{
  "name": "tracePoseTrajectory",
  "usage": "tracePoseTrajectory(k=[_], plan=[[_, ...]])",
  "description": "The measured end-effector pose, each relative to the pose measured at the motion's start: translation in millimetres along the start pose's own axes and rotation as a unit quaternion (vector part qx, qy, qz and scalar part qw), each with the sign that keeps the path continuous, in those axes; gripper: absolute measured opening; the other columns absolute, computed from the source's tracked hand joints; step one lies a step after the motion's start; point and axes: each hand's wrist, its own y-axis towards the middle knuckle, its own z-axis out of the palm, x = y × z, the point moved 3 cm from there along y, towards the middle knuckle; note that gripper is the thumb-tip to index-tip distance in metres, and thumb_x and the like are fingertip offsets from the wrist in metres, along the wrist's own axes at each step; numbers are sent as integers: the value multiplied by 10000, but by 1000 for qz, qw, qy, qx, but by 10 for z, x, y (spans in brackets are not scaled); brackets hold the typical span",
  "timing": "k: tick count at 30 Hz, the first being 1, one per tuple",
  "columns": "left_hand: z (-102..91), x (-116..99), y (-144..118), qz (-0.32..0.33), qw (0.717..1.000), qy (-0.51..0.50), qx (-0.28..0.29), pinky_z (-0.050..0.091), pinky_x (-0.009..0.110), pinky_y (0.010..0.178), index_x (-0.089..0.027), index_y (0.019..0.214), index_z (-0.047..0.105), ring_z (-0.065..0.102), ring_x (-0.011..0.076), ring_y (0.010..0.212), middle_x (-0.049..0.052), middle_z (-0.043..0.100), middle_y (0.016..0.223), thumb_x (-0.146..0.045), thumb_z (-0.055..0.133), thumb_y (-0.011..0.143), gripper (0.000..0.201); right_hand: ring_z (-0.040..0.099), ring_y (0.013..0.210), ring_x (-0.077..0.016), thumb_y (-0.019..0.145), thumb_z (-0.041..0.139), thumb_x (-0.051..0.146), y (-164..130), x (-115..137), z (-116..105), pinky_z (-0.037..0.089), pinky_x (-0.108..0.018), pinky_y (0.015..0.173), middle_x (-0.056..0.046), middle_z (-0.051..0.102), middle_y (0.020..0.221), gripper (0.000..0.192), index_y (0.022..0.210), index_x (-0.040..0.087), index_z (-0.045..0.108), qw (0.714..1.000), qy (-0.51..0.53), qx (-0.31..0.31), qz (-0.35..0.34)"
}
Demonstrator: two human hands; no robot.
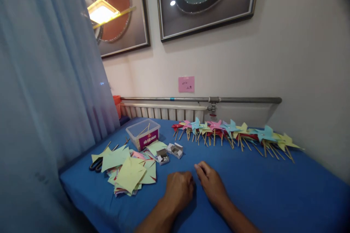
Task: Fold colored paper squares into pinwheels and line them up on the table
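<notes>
**Hands at rest on blue table, paper stock to the left**

A blue cloth-covered table is seen filling the lower view, backed by a white wall and a grey horizontal metal pipe. A pale blue sheer curtain is hung along the left edge.

A long row of multicoloured paper pinwheels on wooden sticks is laid along the far edge of the table; the row's long axis runs left to right, and most sticks are pointed toward the viewer.

A loose pile of yellow and green cut paper squares is spread at the left, just beside the left hand, with no common direction. Black-handled scissors are partly covered at its left edge. A clear plastic box with a purple label is placed behind the pile, thin sticks resting in it. Two small open cardboard boxes are set near it.

The left hand is loosely curled, knuckles up, on the cloth. The right hand is laid flat-ish beside it, fingers pointed up-left. Nothing is held; the hands are close together, almost touching.
</notes>
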Motion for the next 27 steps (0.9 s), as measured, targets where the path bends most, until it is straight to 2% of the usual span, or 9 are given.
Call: tracePoseTrajectory(k=[7, 11, 13, 16, 18, 20, 23, 25, 27], plan=[[1, 52, -51, -14, 1000, -9, -10, 377, 340, 685, -193, 927, 774, 754, 256, 851, 132, 829, 948, -194, 564, 971, 214, 472, 566, -192, 900, 597, 625, 15, -25, 11, 361, -305, 572, 45, 478, 516, 432, 648, 284, 512, 1000, 16, 7, 4], [26, 146, -190, -20, 997, 3, -72, 386, 330, 684, -203, 850, 746, 723, 229, 807, 97, 797, 865, -144, 571, 960, 215, 468, 555, -188, 910, 578, 624, 15, -21, 6, 364, -301, 565, 47, 476, 512, 429, 657, 285, 510, 1000, 11, 8, 13], [5, 290, -372, -12, 988, 36, -149, 407, 323, 704, -214, 822, 732, 699, 216, 798, 75, 760, 821, -128, 562, 970, 241, 478, 558, -185, 926, 551, 619, 18, -26, 12, 372, -293, 560, 49, 476, 517, 429, 665, 284, 496, 1000, 2, 10, 17], [-140, 641, -752, -2, 948, 124, -293, 434, 326, 741, -228, 848, 741, 660, 206, 778, 57, 731, 835, -156, 557, 1008, 254, 483, 563, -176, 942, 509, 619, 28, -47, 32, 376, -280, 556, 56, 467, 536, 427, 683, 281, 469, 999, -17, 20, 22], [-292, 939, -994, -45, 915, 194, -350, 457, 355, 826, -226, 958, 777, 677, 232, 878, 84, 775, 1001, -174, 577, 1009, 212, 472, 560, -170, 947, 488, 622, 38, -66, 46, 367, -276, 554, 62, 456, 545, 424, 695, 282, 456, 999, -27, 27, 26], [-439, 1227, -1167, -106, 899, 244, -349, 457, 392, 875, -222, 1045, 794, 686, 276, 1016, 104, 786, 1130, -193, 589, 994, 213, 460, 557, -167, 949, 472, 624, 48, -87, 55, 357, -277, 554, 66, 441, 547, 424, 699, 284, 437, 999, -32, 29, 29], [-564, 1529, -1287, -152, 907, 255, -298, 444, 399, 846, -231, 1017, 814, 691, 292, 1047, 100, 800, 1156, -220, 586, 982, 230, 451, 555, -166, 942, 465, 642, 57, -116, 64, 344, -279, 552, 67, 429, 548, 436, 695, 286, 421, 998, -33, 27, 36], [-591, 1611, -1310, -148, 914, 236, -295, 439, 393, 830, -243, 971, 822, 703, 276, 990, 88, 814, 1106, -218, 568, 985, 255, 450, 554, -167, 939, 467, 656, 57, -127, 68, 341, -279, 549, 65, 435, 550, 446, 694, 286, 428, 999, -28, 25, 38], [-622, 1612, -1315, -138, 912, 210, -324, 443, 391, 823, -247, 945, 820, 710, 268, 954, 81, 822, 1061, -230, 550, 992, 274, 455, 556, -168, 934, 476, 666, 54, -127, 69, 346, -280, 551, 61, 445, 552, 453, 692, 285, 439, 999, -23, 23, 36]])
